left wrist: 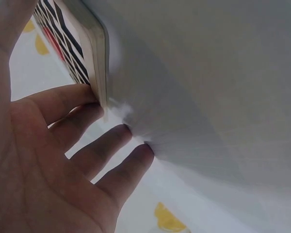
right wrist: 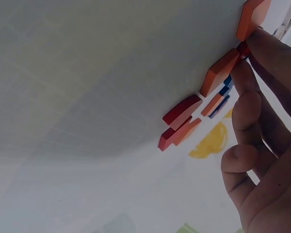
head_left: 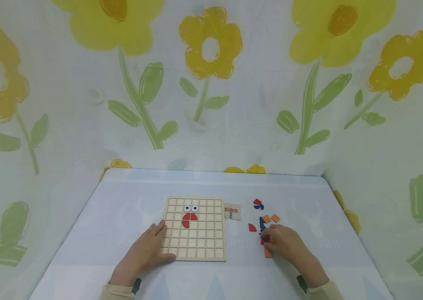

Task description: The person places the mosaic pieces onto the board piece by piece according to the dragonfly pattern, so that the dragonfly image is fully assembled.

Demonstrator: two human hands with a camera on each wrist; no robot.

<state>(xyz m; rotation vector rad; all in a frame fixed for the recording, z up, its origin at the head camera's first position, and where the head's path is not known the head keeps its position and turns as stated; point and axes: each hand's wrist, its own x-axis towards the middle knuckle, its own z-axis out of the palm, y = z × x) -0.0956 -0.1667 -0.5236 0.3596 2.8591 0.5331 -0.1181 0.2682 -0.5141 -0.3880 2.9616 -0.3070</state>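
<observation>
A wooden grid board (head_left: 211, 233) bears two round-eye tiles (head_left: 191, 208) and several red quarter-round pieces (head_left: 186, 223) below them. My left hand (head_left: 146, 248) rests against its near left corner, fingers along the left side and thumb at the front edge. In the left wrist view, the fingertips touch the board's edge (left wrist: 101, 63). Right of the board, my right hand (head_left: 284, 241) is over a group of small pieces. Its thumb and finger pinch a red piece (right wrist: 243, 50), mostly hidden by the fingers. An orange tile (head_left: 268, 253) lies beneath the hand.
A small pattern card (head_left: 232, 211) lies against the board's right side. Farther right are orange tiles (head_left: 275, 218), blue pieces (head_left: 261, 223), a red quarter-round (head_left: 252, 227), and a red and blue cluster (head_left: 258, 204). Flower-printed cloth walls (head_left: 211, 125) stand behind and beside the table.
</observation>
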